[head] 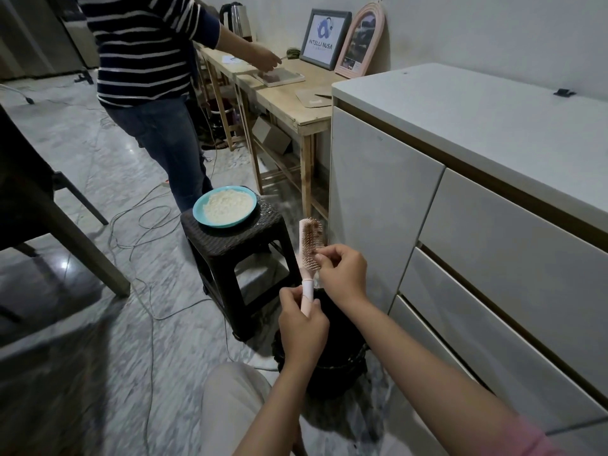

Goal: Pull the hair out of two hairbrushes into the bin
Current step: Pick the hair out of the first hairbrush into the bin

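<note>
While my left hand [304,319] clamps the upright hairbrush [311,245] by its handle, my right hand [342,269] pinches hair at the bristles, directly above the bin [329,366].

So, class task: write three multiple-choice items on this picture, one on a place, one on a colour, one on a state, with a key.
1. Where is the bin?
A. on the stool
B. on the floor below the hands
C. on the wooden table

2. What colour is the plate?
A. red
B. black
C. turquoise

3. How is the hairbrush held?
A. lying in the bin
B. left hand on handle, right fingers at bristles
C. flat on the counter

Key: B, the black bin sits under the left hand and right hand. C, the plate on the stool is turquoise. B, the hairbrush stands upright between both hands.
</note>
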